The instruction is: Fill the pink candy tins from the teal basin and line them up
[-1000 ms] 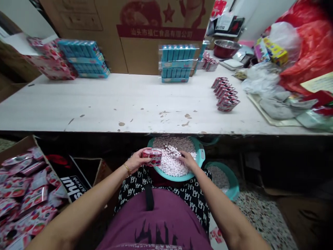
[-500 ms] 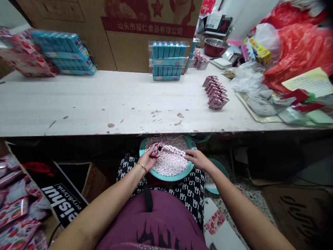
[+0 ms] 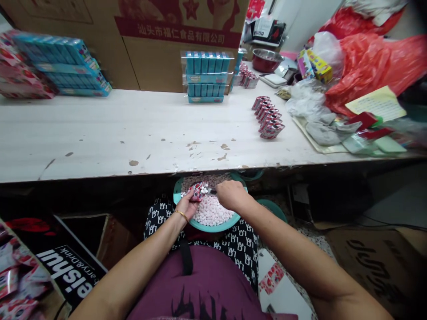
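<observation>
In my left hand is a small pink-and-red printed candy box, its open top turned to the right. White candies show at its mouth. My right hand is closed around the handle of a narrow scoop, whose tip is at the mouth of the box; most of it is hidden by the hand and candies. Both hands are over a turquoise basin on my lap. Small pale pink and white candies fill the basin.
Beyond my lap is a white worktop bearing a row of small pink boxes, blue candy packs and a big carton. Red plastic bags crowd the right. Strawberry-print packets lie at lower left.
My right hand has turned over and moved left, bringing the candy-laden scoop to the box's mouth. Candies now show there, where a dark opening was visible before. The view has shifted slightly.
</observation>
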Tool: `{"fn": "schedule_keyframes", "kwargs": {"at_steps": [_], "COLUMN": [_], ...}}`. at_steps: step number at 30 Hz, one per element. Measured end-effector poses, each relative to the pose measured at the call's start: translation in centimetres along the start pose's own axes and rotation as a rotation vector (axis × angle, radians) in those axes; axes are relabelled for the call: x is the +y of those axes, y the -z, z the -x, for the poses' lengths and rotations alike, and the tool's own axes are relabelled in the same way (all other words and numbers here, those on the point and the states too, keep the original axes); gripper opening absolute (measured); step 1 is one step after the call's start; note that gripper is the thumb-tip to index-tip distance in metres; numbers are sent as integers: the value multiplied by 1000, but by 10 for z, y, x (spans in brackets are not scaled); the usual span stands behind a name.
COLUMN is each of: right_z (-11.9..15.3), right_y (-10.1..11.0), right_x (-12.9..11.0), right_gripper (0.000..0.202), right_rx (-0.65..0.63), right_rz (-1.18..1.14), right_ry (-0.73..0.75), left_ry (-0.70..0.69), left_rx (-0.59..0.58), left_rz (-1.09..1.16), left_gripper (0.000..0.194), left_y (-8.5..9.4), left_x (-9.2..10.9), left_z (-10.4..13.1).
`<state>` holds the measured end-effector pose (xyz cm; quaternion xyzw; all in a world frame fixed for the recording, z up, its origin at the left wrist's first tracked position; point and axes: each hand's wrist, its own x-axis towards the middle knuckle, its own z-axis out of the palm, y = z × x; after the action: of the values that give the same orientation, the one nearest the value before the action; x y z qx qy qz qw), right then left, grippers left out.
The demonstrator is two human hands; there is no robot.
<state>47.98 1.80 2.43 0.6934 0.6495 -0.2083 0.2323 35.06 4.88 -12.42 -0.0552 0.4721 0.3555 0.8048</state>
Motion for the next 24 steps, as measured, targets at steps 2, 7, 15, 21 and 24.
{"fn": "schedule_keyframes", "kwargs": {"at_steps": [2,7,15,21,24], "right_z": [5,-3,-77,-61,-43], "right_y": [-8,-82,-166,-152,-126], "right_x": [16,56,16,52,63], "right_gripper": [30,28,33,36,35], "right_rx": [79,105,131,192,227], "right_rz": [-19,-181,-583,-892,-931], "right_ry": [-1,-141,-85,108,172], "left_ry": [3,-31,-104,-91,-59], "left_rx": [-12,-21,27,18,-1], "left_rz": [11,10,11,38,44], "left_gripper": [11,13,15,14,12], "left_y": [0,7,30,25,15], "left_x": [4,23,49,39,27], "left_z": [0,8,16,11,8]}}
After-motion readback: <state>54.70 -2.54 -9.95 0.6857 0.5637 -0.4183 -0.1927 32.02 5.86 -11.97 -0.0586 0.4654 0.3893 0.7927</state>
